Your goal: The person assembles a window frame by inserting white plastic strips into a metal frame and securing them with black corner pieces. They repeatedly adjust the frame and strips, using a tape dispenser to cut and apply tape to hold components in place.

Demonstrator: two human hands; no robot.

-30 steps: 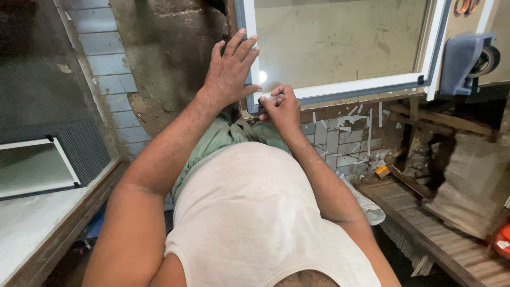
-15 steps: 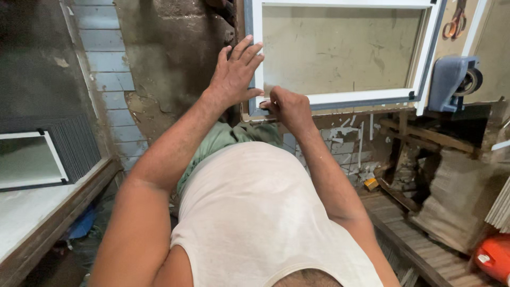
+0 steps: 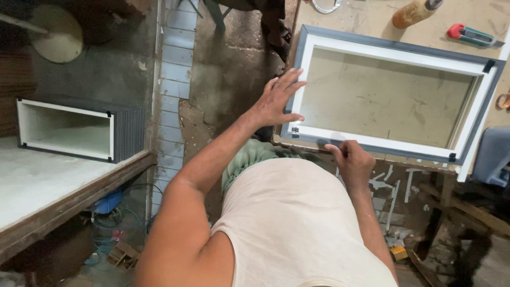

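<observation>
**Both hands on a frame at the bench edge**

A stack of grey-and-white rectangular frames [image 3: 74,129] sits on the left bench. The left hand [image 3: 276,101] lies flat, fingers spread, on the near-left corner of the white rectangular frame with grey outer edge [image 3: 390,144] on the wooden worktable [image 3: 372,21]. The right hand [image 3: 353,162], fingers curled, touches its near rail. A red-handled tool [image 3: 470,35] lies beyond.

One rectangular frame of grey and white strips [image 3: 393,95] lies on one worn wooden workbench [image 3: 366,21], with two bare hands on it, the left hand [image 3: 277,101] and the right hand [image 3: 351,162]. Three small black corner clips [image 3: 488,66] show on that frame. One stack of finished grey-edged white frames [image 3: 79,129] stands on one pale side table [image 3: 48,186], and one red-handled tool [image 3: 470,34] and one wooden handle [image 3: 414,11] lie at the bench's far edge.
</observation>
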